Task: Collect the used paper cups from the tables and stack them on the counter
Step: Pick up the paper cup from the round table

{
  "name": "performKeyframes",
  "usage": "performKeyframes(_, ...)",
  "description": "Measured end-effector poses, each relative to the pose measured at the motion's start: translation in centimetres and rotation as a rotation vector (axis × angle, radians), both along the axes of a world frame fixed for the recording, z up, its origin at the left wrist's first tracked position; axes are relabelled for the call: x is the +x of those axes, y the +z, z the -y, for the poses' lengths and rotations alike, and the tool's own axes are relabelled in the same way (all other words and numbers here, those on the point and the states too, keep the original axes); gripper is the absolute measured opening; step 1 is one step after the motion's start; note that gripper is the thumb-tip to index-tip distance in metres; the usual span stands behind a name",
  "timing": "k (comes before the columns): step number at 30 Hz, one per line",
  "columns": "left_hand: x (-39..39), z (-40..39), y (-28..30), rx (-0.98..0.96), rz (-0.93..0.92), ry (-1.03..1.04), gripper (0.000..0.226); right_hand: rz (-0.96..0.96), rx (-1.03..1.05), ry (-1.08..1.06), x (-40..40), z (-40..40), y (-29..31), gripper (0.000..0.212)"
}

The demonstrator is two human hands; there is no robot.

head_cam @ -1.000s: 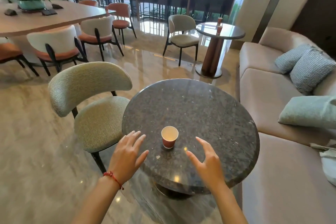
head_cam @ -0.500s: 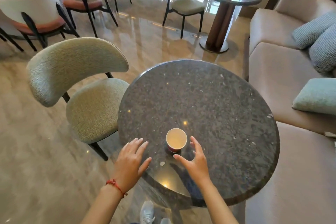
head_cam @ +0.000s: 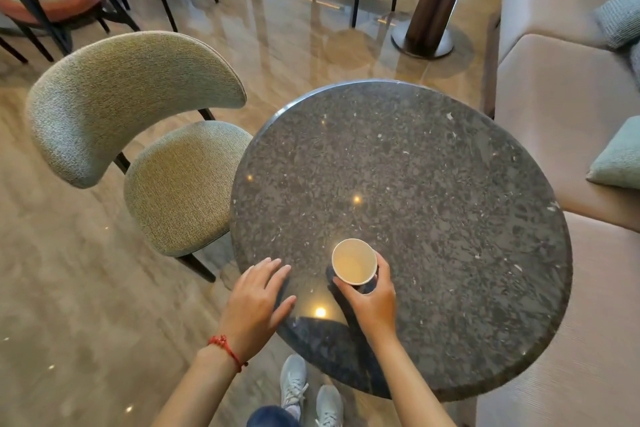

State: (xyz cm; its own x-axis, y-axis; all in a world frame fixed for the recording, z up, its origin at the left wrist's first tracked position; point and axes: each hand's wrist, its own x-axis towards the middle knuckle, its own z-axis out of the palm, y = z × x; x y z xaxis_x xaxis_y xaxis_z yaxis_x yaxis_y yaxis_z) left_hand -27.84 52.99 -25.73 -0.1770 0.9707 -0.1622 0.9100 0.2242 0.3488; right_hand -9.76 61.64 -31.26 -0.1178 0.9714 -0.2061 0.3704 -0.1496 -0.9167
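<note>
A small paper cup (head_cam: 354, 261), cream inside and empty, stands near the front edge of a round dark granite table (head_cam: 433, 184). My right hand (head_cam: 372, 298) wraps its fingers and thumb round the cup's sides from the near side. My left hand (head_cam: 258, 302) hovers flat over the table's left front edge, fingers straight, holding nothing; a red string bracelet is on its wrist.
A pale green upholstered chair (head_cam: 138, 135) stands tight against the table's left. A beige sofa (head_cam: 561, 87) with grey-green cushions (head_cam: 618, 159) runs along the right. Another table's wooden pedestal (head_cam: 433, 3) and more chairs stand further back on the glossy floor. My grey shoes (head_cam: 308, 392) show below.
My right hand moved forward and closed round the cup, which it was only beside half a second ago. The view tilted down and closer to the table; the left hand barely shifted.
</note>
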Motion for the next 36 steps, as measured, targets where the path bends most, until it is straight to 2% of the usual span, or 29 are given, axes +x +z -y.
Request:
performKeyframes(8,-0.2,0.3,0.8,0.041,0.004,0.048,0.075,-0.058,-0.014,0.126,0.0,-0.3,2.5,0.067)
performKeyframes(17,0.5,5.6,1.6,0.029,-0.002,0.274,0.079,-0.125,-0.031,0.378,0.2,1.1,3.7,0.064)
performKeyframes(27,-1.6,16.5,2.0,0.053,-0.013,0.607,0.076,-0.166,-0.074,0.685,-6.1,6.9,4.2,0.059)
performKeyframes(36,-7.4,28.5,1.6,0.055,-0.07,0.852,0.076,-0.136,-0.12,0.933,-15.5,16.3,4.1,0.057)
